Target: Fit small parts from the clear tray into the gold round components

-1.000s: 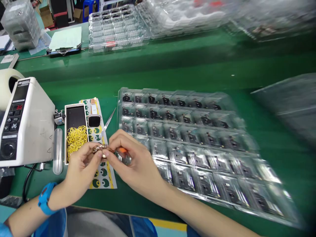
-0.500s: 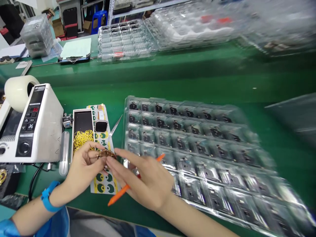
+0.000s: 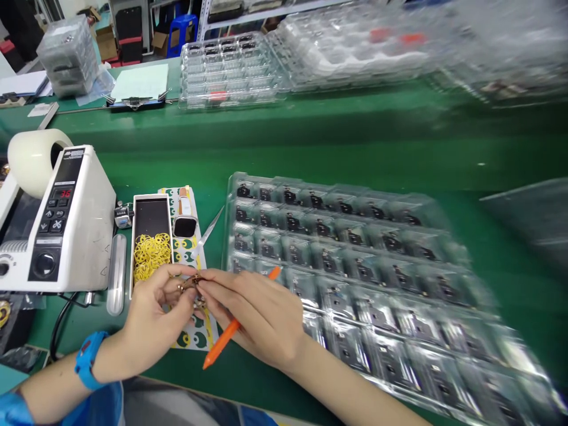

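My left hand [image 3: 148,316] is closed, with thumb and fingers pinching a small copper-coloured metal part [image 3: 190,283], curved like a watch case. The fingertips of my right hand [image 3: 266,322] meet it from the other side. An orange pen-like stick [image 3: 222,344] is tucked in my right hand, its pointed end sticking out toward me. Fingers cover much of the small part. Under the hands lies a sheet of green and yellow stickers [image 3: 183,339]. Just beyond them are a smartwatch [image 3: 184,226] and an open box [image 3: 151,216] with yellow rings [image 3: 152,254].
To the right spreads a clear plastic tray [image 3: 229,222] of black parts in rows. A thin pointed metal tool [image 3: 209,232] lies beside it. On the left stand a white tape dispenser [image 3: 91,231] and a clear tube [image 3: 116,275]. Clipboard [image 3: 139,83] and stacked trays [image 3: 231,71] line the back.
The small copper-coloured part has turned between my fingers. My right hand has flattened and shifted slightly left, and the orange stick has swung with it. The view has shifted a little.
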Available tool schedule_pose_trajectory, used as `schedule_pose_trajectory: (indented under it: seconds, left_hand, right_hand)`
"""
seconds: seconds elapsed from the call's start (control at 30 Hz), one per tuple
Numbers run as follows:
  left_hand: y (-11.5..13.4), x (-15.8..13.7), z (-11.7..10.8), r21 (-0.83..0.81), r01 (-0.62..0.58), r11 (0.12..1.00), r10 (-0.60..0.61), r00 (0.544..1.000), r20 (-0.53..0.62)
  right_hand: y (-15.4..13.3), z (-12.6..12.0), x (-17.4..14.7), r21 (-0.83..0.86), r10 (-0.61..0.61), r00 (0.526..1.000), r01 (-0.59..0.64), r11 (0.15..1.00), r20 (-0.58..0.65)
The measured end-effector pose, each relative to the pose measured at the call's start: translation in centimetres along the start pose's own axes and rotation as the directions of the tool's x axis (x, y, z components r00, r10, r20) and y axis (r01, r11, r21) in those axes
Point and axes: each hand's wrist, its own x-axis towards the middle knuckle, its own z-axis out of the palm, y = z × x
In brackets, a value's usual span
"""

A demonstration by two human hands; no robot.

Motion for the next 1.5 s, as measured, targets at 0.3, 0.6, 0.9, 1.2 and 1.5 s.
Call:
schedule_pose_trajectory:
  seconds: [0.3,0.6,0.9,1.2,1.5]
  left_hand:
    - [-0.5,-0.2,-0.4,0.169,-0.144,0.975,0.139,0.989,0.042]
    - [-1.2,-0.3,-0.3,0.216,-0.185,0.959,0.181,0.983,0.041]
    - [-0.7,-0.3,0.0,0.078,-0.145,0.986,0.144,0.989,0.026]
    - [-0.3,0.0,0.1,-0.037,-0.103,0.994,0.103,0.995,-0.003]
    - [-1.1,-0.5,-0.1,0.137,-0.154,0.978,0.149,0.988,0.047]
  right_hand:
    - [0.0,0.1,0.1,-0.051,-0.043,0.999,0.044,0.998,0.018]
    - [0.0,0.3,-0.2,-0.068,-0.032,0.999,0.032,0.997,0.003]
    - [-0.1,0.7,-0.4,-0.056,-0.015,0.998,0.012,0.998,-0.062]
    - [0.0,0.2,-0.1,-0.006,0.051,0.998,-0.051,0.999,-0.028]
    - [0.1,0.3,-0.3,-0.04,-0.017,1.0,0.016,0.999,-0.023]
